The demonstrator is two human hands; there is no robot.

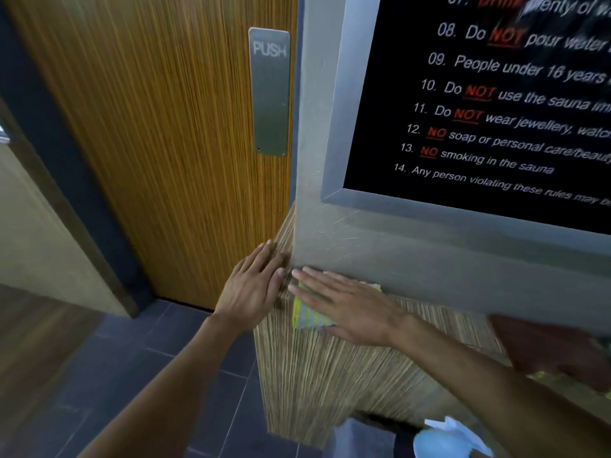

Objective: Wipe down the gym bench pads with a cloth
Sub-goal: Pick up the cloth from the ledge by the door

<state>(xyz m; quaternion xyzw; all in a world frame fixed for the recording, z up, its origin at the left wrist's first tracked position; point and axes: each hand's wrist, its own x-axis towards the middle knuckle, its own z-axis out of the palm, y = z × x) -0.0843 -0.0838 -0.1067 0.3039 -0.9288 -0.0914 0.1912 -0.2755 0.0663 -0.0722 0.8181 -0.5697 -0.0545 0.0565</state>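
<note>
A wooden door [158,143] fills the upper left of the frame, with a steel push plate [270,90] near its right edge. The upper right holds a black rules sign [489,104] in a grey frame, set on a grey wall corner [310,200]. Below that corner, at centre and running toward the lower right, a panel with a striped wood-grain finish [330,368] wraps around the edge, above dark floor tiles [132,375] at lower left. No gym bench pad is in view, so the wiping here is not on the task's own surface.

At centre, the right hand [350,309] lies flat, fingers straight and spread, pressing a yellow-and-grey striped cloth [309,317] against the grained panel just under the grey corner. The left hand [256,285] is also flat and holds nothing, its palm on the adjoining face of the panel, fingertips just beside the right hand's.

The cloth looks thin, soft and light (probably a folded microfibre square), so it would likely bunch or slip unless pinned under a flat palm; for carrying, pinching a folded edge should serve. Something pale blue [449,438] shows at the bottom right, too blurred to identify.
</note>
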